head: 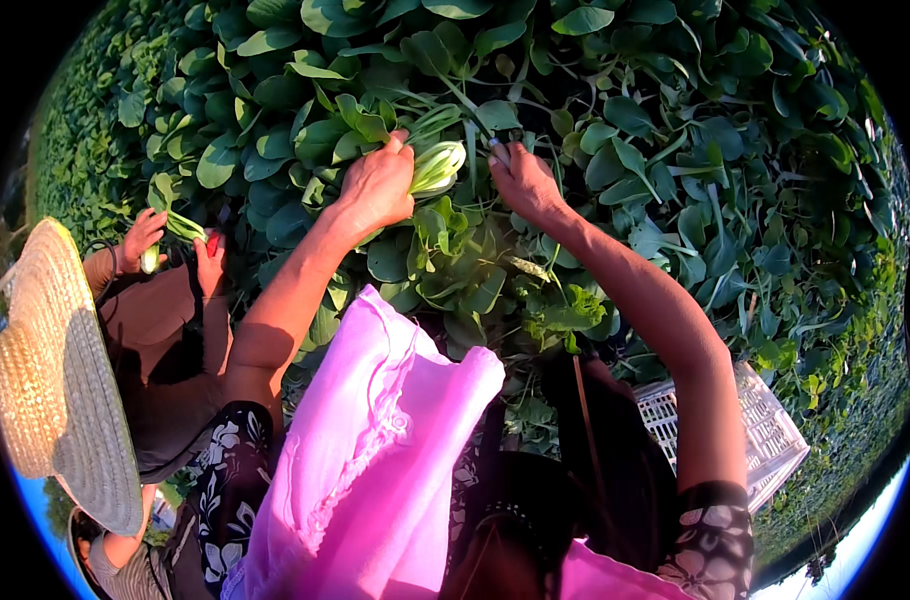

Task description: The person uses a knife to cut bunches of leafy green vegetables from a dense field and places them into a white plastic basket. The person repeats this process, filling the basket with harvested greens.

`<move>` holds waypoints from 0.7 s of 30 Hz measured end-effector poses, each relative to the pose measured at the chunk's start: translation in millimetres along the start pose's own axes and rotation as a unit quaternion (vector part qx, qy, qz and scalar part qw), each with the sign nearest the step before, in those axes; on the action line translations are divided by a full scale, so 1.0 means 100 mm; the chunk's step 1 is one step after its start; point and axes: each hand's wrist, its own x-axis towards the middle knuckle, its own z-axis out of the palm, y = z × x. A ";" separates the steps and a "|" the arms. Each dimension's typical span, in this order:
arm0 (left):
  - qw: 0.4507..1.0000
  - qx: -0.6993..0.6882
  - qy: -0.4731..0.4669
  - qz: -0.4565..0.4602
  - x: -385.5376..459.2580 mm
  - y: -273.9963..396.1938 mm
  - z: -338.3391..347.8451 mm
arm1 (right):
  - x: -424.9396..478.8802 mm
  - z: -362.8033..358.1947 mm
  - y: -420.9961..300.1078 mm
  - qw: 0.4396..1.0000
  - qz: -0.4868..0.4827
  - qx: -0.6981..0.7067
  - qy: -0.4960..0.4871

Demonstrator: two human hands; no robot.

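My left hand grips a bunch of leafy greens, like choy sum or young bok choy. Its pale, bulb-shaped base points right towards my other hand, and the leaves fan out on the far side of my fist. My right hand is closed around the handle of a small knife. The blade reaches up and left among the stems, where foliage partly hides it. Dense green leaves grow under both hands. Loose, flattened leaves lie to the right of my knife hand.
Behind my right arm is a white slatted plastic crate. Close on my left, a co-worker in a straw hat holds cut greens and a red-handled tool. Another person is at lower left. Pink cloth hangs below my view.
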 end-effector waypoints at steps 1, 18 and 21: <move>1.000 -0.015 -0.023 -0.015 -0.02 0.02 0.01 | 0.02 0.03 0.01 1.000 0.006 0.004 0.005; 0.989 -0.130 -0.058 -0.026 -0.07 -0.06 -0.20 | -0.04 -0.13 0.22 0.983 0.097 0.019 -0.152; 0.988 -0.143 -0.056 0.009 -0.13 0.09 -0.31 | -0.31 -0.38 0.27 0.969 0.154 0.166 -0.096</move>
